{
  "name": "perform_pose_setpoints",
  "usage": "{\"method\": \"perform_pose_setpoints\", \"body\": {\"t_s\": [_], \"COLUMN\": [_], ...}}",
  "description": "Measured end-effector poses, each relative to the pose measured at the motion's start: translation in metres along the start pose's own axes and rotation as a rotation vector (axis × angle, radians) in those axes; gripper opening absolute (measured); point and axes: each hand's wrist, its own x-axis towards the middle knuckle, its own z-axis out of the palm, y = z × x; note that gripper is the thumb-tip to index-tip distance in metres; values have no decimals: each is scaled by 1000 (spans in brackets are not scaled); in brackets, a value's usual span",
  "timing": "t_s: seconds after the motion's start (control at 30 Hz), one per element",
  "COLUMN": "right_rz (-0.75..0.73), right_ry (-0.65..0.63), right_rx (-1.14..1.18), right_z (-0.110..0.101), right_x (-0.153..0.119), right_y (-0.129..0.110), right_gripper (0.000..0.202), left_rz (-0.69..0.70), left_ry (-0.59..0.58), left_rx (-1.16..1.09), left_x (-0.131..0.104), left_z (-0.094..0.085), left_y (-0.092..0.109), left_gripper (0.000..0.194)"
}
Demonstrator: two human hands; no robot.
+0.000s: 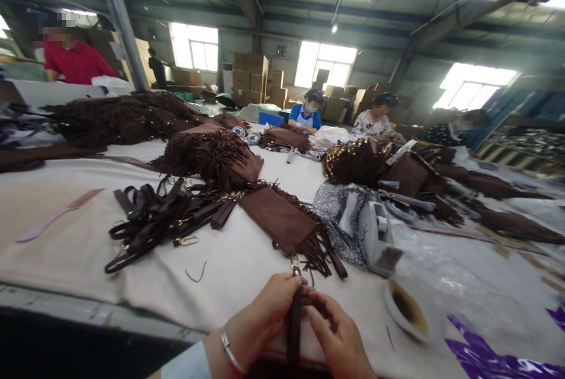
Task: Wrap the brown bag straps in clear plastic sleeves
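A dark brown wrist strap point(294, 326) hangs down at the front edge of the table, its metal clasp point(295, 261) next to a brown fringed pouch point(282, 220). My left hand point(269, 308) pinches the strap just below the clasp. To its right, my right hand point(338, 332) has loosely bent fingers reaching the strap, with the thumb apart from them. Whether the clasp is hooked to the pouch is too small to tell. A pile of similar straps with gold clasps point(163, 214) lies left of the pouch.
A tape dispenser point(377, 238) and a bowl of brown liquid point(406, 311) stand at the right. The pink comb point(62, 214) lies far left. Heaps of fringed pouches point(212, 155) cover the table's back. Purple plastic point(489, 349) is at lower right. Several people sit or stand beyond.
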Motion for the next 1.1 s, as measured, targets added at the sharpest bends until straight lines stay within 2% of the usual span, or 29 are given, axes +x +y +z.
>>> {"method": "perform_pose_setpoints", "body": {"t_s": [0.1,0.2,0.27,0.33,0.4,0.47,0.57,0.67,0.77,0.83,0.97,1.03,1.1], "right_rz": [147,186,156,92,26,-42,-123,-180,-206,-193,-26,122,246], "right_ry": [-33,-89,-38,8,13,-8,-38,-36,-6,24,7,-40,-79], "right_rx": [271,471,521,520,523,530,550,561,540,508,417,372,351], "right_z": [3,5,3,-3,-8,-12,-12,-13,-19,-26,-31,-26,-18], "right_x": [9,21,31,40,47,54,63,69,68,63,46,34,23], "right_y": [-2,-6,-12,-21,-35,-50,-74,-93,-99,-91,-49,-23,-2], "right_gripper": [52,44,40,39,37,34,32,31,33,35,39,45,51], "left_rz": [149,339,486,579,551,486,514,609,644,581,126,-2,-29], "left_ry": [-38,-9,126,337,501,548,510,430,403,368,83,93,216], "left_rx": [242,587,741,825,863,851,731,596,565,566,612,527,308], "left_x": [-1,-2,1,9,22,36,57,72,74,67,39,29,27], "left_z": [5,0,-15,-36,-55,-67,-62,-43,-31,-33,-58,-73,-82], "left_y": [4,14,22,28,32,35,43,60,81,88,83,77,74], "left_gripper": [21,37,41,29,26,40,41,23,12,10,20,27,28]}}
